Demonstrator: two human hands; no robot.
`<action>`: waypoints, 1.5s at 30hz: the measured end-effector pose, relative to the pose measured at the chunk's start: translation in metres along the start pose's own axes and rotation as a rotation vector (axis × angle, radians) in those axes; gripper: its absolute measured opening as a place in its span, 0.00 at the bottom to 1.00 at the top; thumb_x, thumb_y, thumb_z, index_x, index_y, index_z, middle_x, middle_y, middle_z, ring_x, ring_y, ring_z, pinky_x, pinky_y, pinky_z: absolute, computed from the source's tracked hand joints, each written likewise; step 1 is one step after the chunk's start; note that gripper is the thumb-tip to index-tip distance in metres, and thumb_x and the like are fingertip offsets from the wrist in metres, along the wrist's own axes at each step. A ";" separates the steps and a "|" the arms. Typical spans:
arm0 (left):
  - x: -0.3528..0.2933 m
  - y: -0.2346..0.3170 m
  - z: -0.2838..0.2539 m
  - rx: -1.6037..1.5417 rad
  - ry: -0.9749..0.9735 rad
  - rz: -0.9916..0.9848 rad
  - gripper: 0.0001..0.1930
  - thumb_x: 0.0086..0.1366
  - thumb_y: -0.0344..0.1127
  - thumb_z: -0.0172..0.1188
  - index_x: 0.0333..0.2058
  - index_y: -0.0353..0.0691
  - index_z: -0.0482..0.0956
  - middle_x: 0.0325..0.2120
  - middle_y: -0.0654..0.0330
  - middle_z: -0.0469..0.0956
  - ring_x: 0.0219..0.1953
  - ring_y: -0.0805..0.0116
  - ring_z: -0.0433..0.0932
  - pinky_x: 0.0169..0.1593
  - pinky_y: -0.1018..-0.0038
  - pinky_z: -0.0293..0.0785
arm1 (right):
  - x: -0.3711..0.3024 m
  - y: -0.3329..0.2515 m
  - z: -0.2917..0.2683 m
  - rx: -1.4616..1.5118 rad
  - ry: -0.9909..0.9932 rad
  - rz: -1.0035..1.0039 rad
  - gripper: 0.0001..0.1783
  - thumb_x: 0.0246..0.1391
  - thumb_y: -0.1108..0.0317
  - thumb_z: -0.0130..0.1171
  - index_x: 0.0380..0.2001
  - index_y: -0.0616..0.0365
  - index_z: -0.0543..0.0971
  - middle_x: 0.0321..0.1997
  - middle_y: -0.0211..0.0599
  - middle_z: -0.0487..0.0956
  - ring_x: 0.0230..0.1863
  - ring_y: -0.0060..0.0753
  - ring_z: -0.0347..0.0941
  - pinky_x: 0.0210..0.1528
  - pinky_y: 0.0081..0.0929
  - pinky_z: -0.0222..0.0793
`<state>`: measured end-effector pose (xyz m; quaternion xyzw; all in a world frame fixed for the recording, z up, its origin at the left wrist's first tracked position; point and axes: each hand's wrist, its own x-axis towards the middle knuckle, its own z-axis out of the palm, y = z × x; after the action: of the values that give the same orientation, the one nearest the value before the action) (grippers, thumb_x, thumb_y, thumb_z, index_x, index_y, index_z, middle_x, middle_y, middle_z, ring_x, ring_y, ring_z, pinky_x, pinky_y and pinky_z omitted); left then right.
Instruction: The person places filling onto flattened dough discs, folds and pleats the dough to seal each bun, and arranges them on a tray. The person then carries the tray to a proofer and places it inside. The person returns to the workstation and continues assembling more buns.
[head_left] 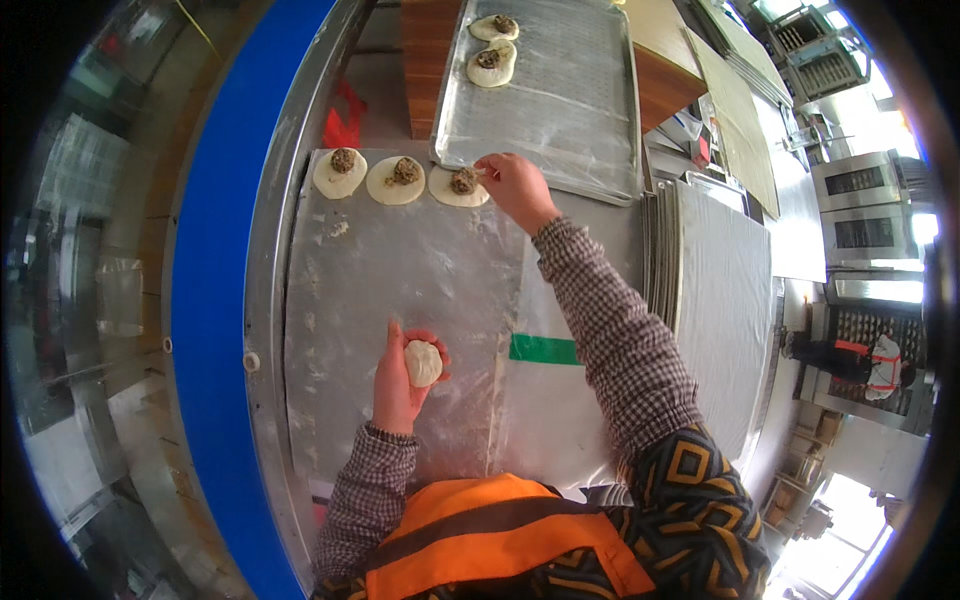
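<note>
My left hand (396, 388) is closed round a pale, round filled bun (424, 363) of raw dough, held above the near part of the work surface. Farther off, my right hand (519, 192) reaches to the right edge of a flat dough round (447, 190), thumb and fingers pinched together there. A lump of brown filling (464, 181) lies on that round. To its left rest a middle dough round (392, 188) and a leftmost dough round (335, 184), each topped with a similar lump.
A metal baking tray (560, 110) at the far side carries two more filled dough rounds (492, 62). Green tape (545, 348) crosses the metal table (400, 270). Stacked trays (715, 300) stand on the right. A blue rail (215, 270) borders the left; a person (868, 365) is at far right.
</note>
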<state>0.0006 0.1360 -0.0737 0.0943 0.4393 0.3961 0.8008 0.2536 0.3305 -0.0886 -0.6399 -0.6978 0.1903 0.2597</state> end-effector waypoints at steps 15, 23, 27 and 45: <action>0.059 0.040 -0.001 0.083 -0.034 -0.033 0.24 0.73 0.55 0.38 0.34 0.41 0.74 0.29 0.58 0.79 0.31 0.67 0.80 0.31 0.70 0.79 | -0.013 -0.026 -0.002 0.618 -0.191 0.385 0.09 0.57 0.68 0.60 0.37 0.63 0.81 0.30 0.26 0.78 0.28 0.17 0.68 0.32 0.18 0.66; 0.057 0.047 0.059 0.109 -0.132 -0.035 0.28 0.72 0.58 0.38 0.31 0.39 0.75 0.28 0.59 0.78 0.30 0.69 0.79 0.31 0.73 0.77 | -0.123 -0.108 -0.045 0.569 -0.223 0.055 0.15 0.45 0.77 0.65 0.40 0.58 0.82 0.34 0.37 0.78 0.32 0.28 0.76 0.35 0.24 0.74; 0.040 0.034 0.080 0.174 -0.191 -0.002 0.28 0.73 0.57 0.35 0.32 0.37 0.73 0.27 0.56 0.77 0.29 0.69 0.78 0.32 0.73 0.77 | -0.150 -0.114 -0.063 0.381 -0.002 -0.127 0.13 0.42 0.75 0.66 0.36 0.57 0.82 0.33 0.36 0.78 0.33 0.36 0.77 0.37 0.30 0.74; 0.032 -0.052 0.182 0.436 -0.354 0.146 0.32 0.71 0.58 0.42 0.62 0.39 0.61 0.55 0.51 0.70 0.57 0.61 0.70 0.55 0.66 0.71 | -0.230 0.015 -0.194 0.478 0.305 0.211 0.29 0.40 0.73 0.72 0.49 0.57 0.75 0.42 0.35 0.77 0.38 0.24 0.75 0.38 0.25 0.74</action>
<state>0.1801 0.1606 -0.0115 0.3634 0.3596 0.3263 0.7951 0.3937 0.0907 0.0282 -0.6508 -0.5157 0.2769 0.4836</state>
